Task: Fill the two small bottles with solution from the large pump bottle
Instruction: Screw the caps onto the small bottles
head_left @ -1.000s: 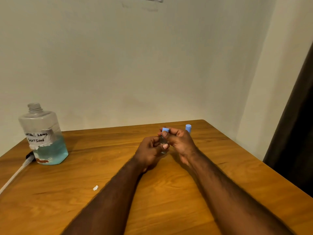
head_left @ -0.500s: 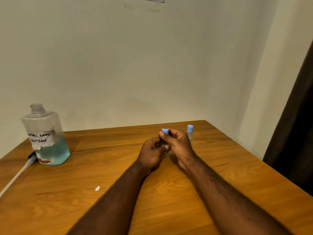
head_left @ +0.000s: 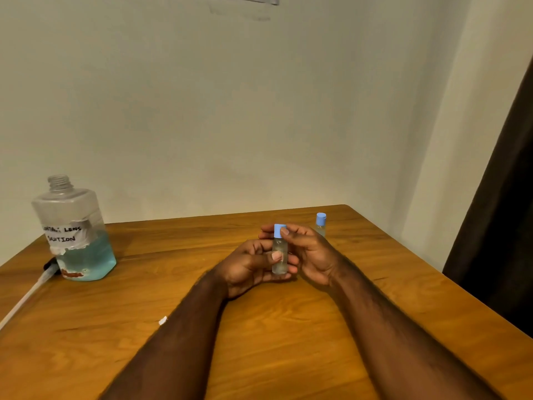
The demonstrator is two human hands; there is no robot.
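Note:
A small clear bottle with a blue cap stands upright between my hands at the table's middle. My left hand grips its body, thumb across the front. My right hand pinches the blue cap with fingertips. A second small bottle with a blue cap stands on the table just behind my right hand, partly hidden. The large bottle, labelled and about a third full of blue solution, stands uncapped at the far left.
The pump head with its white tube lies on the wooden table beside the large bottle. A small white scrap lies near my left forearm. A dark curtain hangs at the right; the wall is close behind.
The small bottle has become more exposed between my hands, its body now plainly visible. Both hands stay at the same place on the table.

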